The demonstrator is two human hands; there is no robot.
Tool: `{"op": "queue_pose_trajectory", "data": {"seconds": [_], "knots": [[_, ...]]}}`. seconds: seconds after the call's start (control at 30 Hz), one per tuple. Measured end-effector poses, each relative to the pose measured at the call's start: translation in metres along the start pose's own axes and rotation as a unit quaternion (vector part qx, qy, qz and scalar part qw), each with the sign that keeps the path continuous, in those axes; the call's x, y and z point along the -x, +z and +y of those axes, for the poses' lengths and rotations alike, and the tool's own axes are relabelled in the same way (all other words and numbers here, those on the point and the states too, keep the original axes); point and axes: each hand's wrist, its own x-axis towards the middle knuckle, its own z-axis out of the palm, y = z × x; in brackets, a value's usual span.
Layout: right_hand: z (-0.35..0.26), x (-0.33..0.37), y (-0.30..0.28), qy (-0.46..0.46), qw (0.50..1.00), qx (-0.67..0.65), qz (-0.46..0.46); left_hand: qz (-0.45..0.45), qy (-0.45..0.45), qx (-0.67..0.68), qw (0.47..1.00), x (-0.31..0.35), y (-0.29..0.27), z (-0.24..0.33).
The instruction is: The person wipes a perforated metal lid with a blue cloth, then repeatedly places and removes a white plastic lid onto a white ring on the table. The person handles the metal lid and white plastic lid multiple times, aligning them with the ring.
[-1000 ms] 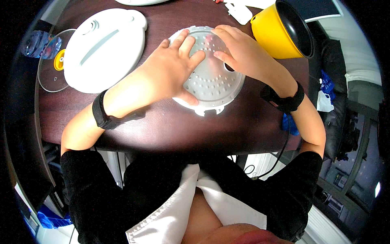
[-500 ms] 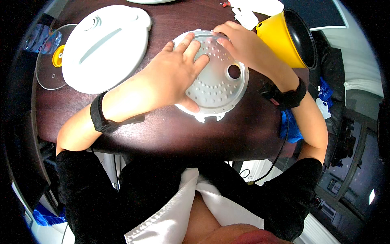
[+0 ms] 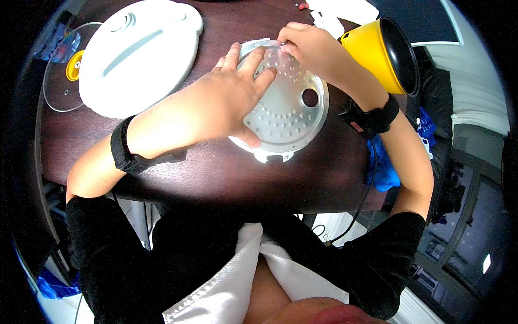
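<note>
A round silvery metal inner lid plate (image 3: 281,137) lies on the dark table, with rows of raised dimples and one round hole at its right side. My left hand (image 3: 233,96) rests over the plate's left part, its fingers spread and the thumb near the lower left rim. At the far rim, the curled thumb and fingers of my right hand (image 3: 310,47) close on the edge. Whether something small is also between those fingertips is hidden. Small tabs stick out from the plate's near edge.
Left of the plate lies a large white oval lid (image 3: 143,59), overlapping a clear glass lid (image 3: 59,94) with a yellow knob. A yellow pot (image 3: 372,54) with a black inside lies tipped at the right. White parts (image 3: 329,22) lie at the back. A blue cloth-like thing (image 3: 384,167) is at the right edge.
My right hand's fingers have curled in and drawn together at the plate's far rim. My left hand stays spread on the plate. The whole view has shifted slightly.
</note>
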Motion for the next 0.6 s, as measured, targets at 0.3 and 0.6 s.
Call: {"op": "queue_pose_trajectory", "data": {"seconds": [0.3,0.6], "knots": [[0.001,0.002,0.007,-0.071,0.996,-0.019,0.056,0.08,0.018,0.082,0.993,-0.004,0.018,-0.016],[0.003,-0.001,0.01,-0.086,0.995,-0.012,0.056,0.059,0.04,0.019,0.997,-0.004,0.02,-0.021]]}}
